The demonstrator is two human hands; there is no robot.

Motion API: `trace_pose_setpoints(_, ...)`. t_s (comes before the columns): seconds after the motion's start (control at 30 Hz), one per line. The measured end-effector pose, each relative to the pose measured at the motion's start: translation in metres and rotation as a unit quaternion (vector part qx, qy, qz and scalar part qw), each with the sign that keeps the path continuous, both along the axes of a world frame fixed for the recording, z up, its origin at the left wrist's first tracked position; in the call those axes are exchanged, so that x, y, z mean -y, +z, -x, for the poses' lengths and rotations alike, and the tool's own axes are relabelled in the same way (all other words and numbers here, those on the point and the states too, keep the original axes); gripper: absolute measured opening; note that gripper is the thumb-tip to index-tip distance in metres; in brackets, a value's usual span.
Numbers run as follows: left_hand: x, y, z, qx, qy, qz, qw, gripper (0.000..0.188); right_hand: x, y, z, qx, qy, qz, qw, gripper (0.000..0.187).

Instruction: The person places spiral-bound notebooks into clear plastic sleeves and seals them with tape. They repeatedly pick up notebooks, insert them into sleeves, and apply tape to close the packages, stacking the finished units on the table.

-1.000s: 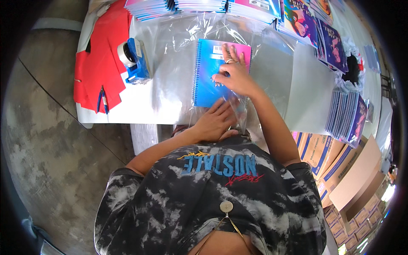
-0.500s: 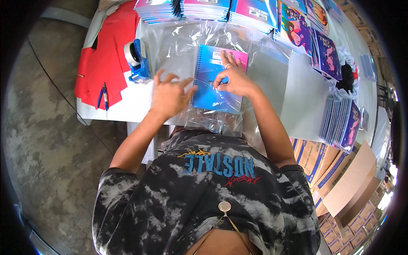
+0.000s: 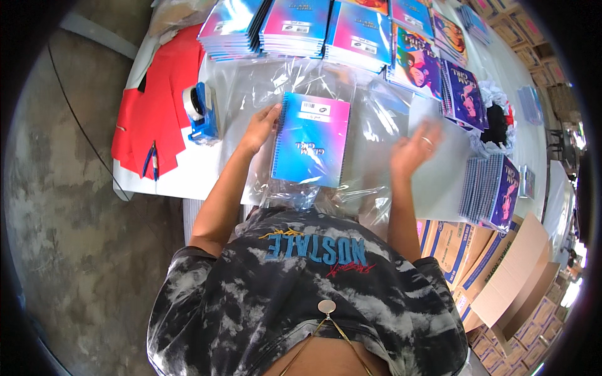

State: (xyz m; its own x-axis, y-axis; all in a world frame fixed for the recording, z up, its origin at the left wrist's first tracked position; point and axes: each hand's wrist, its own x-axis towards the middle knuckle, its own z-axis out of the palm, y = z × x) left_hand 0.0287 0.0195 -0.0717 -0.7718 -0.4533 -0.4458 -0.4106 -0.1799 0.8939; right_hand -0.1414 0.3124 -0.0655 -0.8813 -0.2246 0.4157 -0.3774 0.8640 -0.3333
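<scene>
Notebook (image 3: 311, 139) | on clear plastic (image 3: 370, 178) | white table (image 3: 172, 178) | concrete floor (image 3: 81, 207) left

The notebook (image 3: 310, 164) is coloured in a blue-to-pink gradient and marked with white labels (image 3: 316, 108). The shirt (image 3: 301, 288) is mottled in black and grey and lettered in blue, yellow and red. The dispenser (image 3: 204, 130) is finished in blue, the sheets (image 3: 139, 128) in red. The boxes (image 3: 449, 247) are striped blue on brown.

Head-worn fisheye view (edges bowed), looking down past the dark shirt (image 3: 307, 282), near the table (image 3: 194, 172)
</scene>
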Motion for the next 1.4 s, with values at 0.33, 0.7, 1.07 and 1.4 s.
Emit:
trace_pose_setpoints(0.33, -0.042, 0.052, -0.002, -0.063, 0.141, 0.128, 0.98, 0.052, 0.089, 0.0, -0.075, 0.321, 0.25, 0.483, 0.776, 0.068)
trace_pose_setpoints(0.7, -0.062, 0.09, -0.013, -0.226, 0.162, 0.444, 0.852, 0.035, 0.114, 0.086, -0.069, 0.265, 0.246, 0.523, 0.771, 0.047)
trace_pose_setpoints(1.07, -0.085, 0.133, -0.007, -0.131, -0.067, 0.592, 0.792, 0.048, 0.097, 0.106, -0.084, -0.045, 0.374, 0.103, 0.92, 0.045)
trace_pose_setpoints(1.4, 0.021, 0.218, 0.068, -0.395, -0.096, 0.212, 0.889, 0.023, 0.101, 0.106, -0.077, -0.082, 0.405, 0.114, 0.904, 0.031)
